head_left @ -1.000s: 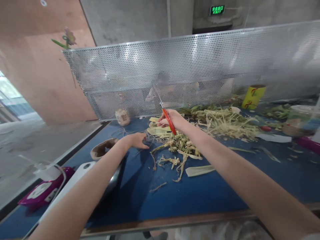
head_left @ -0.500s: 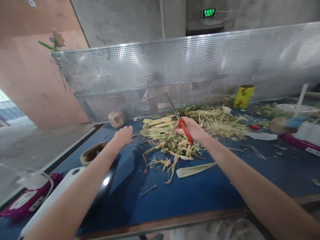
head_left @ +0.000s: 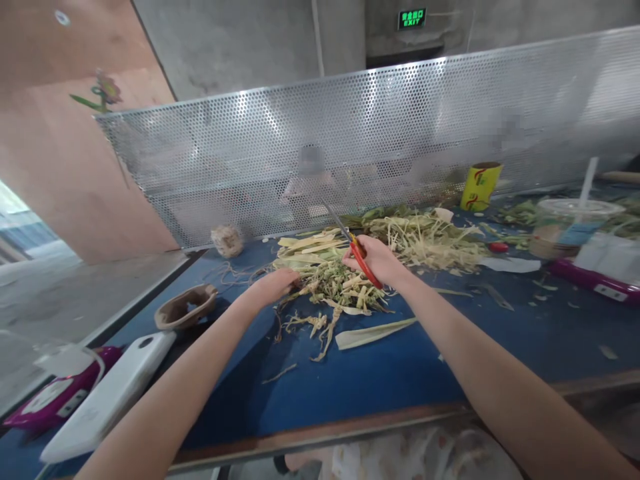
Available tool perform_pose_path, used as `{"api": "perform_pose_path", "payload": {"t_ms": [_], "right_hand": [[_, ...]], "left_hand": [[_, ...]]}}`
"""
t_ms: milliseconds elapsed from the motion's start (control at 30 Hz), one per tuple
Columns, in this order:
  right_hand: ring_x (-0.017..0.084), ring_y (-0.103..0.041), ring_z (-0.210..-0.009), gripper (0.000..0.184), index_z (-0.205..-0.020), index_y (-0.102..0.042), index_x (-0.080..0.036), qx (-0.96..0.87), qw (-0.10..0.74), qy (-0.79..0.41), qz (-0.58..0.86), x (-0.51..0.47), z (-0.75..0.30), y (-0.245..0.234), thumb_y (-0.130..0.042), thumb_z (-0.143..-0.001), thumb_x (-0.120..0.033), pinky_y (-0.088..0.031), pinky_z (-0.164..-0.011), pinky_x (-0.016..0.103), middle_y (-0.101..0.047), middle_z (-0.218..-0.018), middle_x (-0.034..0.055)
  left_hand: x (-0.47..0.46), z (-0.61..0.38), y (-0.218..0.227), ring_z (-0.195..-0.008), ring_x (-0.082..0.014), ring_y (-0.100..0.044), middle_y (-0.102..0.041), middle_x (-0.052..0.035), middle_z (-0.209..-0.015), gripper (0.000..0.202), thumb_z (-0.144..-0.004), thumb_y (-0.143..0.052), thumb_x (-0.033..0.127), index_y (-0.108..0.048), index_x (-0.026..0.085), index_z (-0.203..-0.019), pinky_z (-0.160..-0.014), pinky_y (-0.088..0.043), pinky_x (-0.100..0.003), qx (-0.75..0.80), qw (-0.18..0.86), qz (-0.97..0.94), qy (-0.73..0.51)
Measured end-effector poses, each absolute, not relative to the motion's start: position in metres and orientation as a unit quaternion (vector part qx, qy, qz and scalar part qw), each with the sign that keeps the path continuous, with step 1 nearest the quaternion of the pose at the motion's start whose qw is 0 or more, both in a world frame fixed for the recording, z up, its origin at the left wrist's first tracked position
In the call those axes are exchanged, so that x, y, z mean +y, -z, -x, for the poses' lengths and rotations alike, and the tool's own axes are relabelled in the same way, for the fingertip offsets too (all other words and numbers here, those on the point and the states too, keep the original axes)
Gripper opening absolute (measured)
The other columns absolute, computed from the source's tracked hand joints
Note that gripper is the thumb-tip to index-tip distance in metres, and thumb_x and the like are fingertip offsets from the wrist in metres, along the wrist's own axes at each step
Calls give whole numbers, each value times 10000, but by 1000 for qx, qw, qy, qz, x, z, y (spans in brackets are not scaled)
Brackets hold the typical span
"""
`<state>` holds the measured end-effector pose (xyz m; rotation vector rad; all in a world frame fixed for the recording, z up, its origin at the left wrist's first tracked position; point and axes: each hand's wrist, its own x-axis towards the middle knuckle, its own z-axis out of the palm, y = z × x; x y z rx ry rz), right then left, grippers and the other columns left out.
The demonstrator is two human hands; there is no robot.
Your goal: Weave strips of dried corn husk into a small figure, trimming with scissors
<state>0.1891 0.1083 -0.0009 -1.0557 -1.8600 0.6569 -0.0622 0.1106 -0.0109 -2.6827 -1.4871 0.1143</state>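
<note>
My right hand (head_left: 383, 260) is closed round a pair of red-handled scissors (head_left: 366, 267), whose metal blades point up and away to the left. It hovers at a heap of dried plant scraps (head_left: 345, 287), short cut stalks and bits of pale husk. My left hand (head_left: 274, 287) reaches the left edge of that heap with its fingers curled down. What its fingertips hold, if anything, is hidden. Behind the heap lie flat yellowish husk strips (head_left: 307, 247). A single pale husk leaf (head_left: 375, 333) rests in front on the blue table (head_left: 320, 400).
A perforated metal screen (head_left: 280, 153) closes off the back. At left are a ball of pale fibre (head_left: 227, 240), a brown moulded tray (head_left: 185, 307), a white phone-like slab (head_left: 110, 393) and a purple power strip (head_left: 63, 393). At right stand a yellow tube (head_left: 481, 187) and a plastic cup (head_left: 570, 227).
My left hand has moved right and down from beside the fibre ball to the heap's edge. My right hand still holds the scissors over the heap, and the view has shifted slightly.
</note>
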Motion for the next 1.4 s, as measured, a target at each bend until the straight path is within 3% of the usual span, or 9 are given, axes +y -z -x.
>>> {"api": "perform_pose_path", "payload": {"t_ms": [367, 600, 733, 833, 900, 967, 1167, 1300, 1400], "right_hand": [[104, -499, -561, 178, -644, -426, -164, -740, 445, -261, 432, 117, -192, 7, -598, -624, -204, -407, -566, 224, -532, -621, -23], [111, -492, -549, 147, -647, -473, -155, -757, 415, -245, 441, 109, -190, 5, -612, -623, -192, -382, -550, 226, -544, -599, -15], [114, -492, -559, 147, -661, -489, -153, -763, 403, -239, 446, 109, -190, 5, -621, -632, -211, -374, -546, 220, -546, -607, -13], [114, -492, -566, 162, -666, -487, -155, -766, 394, -237, 450, 107, -190, 4, -632, -628, -216, -369, -544, 216, -544, -613, -15], [114, -489, -565, 174, -662, -480, -159, -768, 389, -235, 452, 105, -191, 2, -639, -624, -218, -364, -539, 214, -544, -612, -17], [113, -487, -562, 179, -656, -476, -161, -771, 383, -232, 452, 103, -191, 0, -643, -621, -217, -362, -537, 213, -549, -610, -16], [119, -493, -561, 155, -673, -503, -155, -780, 374, -224, 448, 102, -191, 0, -634, -636, -227, -369, -544, 217, -558, -610, -8], [124, -502, -575, 161, -677, -503, -155, -783, 372, -218, 449, 102, -191, 0, -636, -629, -232, -370, -547, 220, -569, -639, 1], [125, -505, -571, 161, -670, -493, -159, -782, 373, -216, 449, 102, -192, 0, -622, -641, -251, -370, -540, 220, -564, -621, -3]], "left_hand": [[70, 80, -73, -782, -167, -595, -659, -62, -848, 252, -748, -438, 265, -593, 128, -892, -733, -433, -248, -616, 63, 784, 37], [32, 51, -39, -753, -144, -609, -677, -7, -805, 184, -663, -520, 165, -644, 191, -797, -712, -441, -210, -574, -55, 815, -59], [21, 58, -30, -933, -174, -578, -617, -37, -1074, 393, -660, -538, 230, -574, 210, -1051, -811, -427, -239, -585, -79, 805, -64], [18, 69, -27, -755, -196, -621, -648, -86, -946, 416, -658, -521, 266, -551, 144, -1054, -652, -481, -273, -632, -93, 766, -72], [17, 69, -22, -621, -188, -618, -661, -85, -864, 384, -648, -529, 311, -570, 130, -984, -504, -471, -260, -647, -122, 749, -80], [17, 62, -16, -604, -171, -616, -663, -64, -884, 360, -658, -521, 341, -571, 148, -958, -460, -458, -237, -642, -150, 748, -74], [-2, 47, -24, -815, -195, -600, -623, -75, -974, 429, -656, -545, 406, -506, 165, -1009, -695, -465, -279, -640, -119, 758, -20], [-21, 67, -35, -742, -195, -596, -626, -43, -875, 442, -581, -607, 467, -524, 184, -911, -648, -457, -282, -646, -120, 751, -66], [-22, 92, -38, -711, -204, -581, -620, -64, -790, 352, -630, -550, 467, -506, 168, -810, -666, -444, -303, -681, -33, 732, -18]]}}
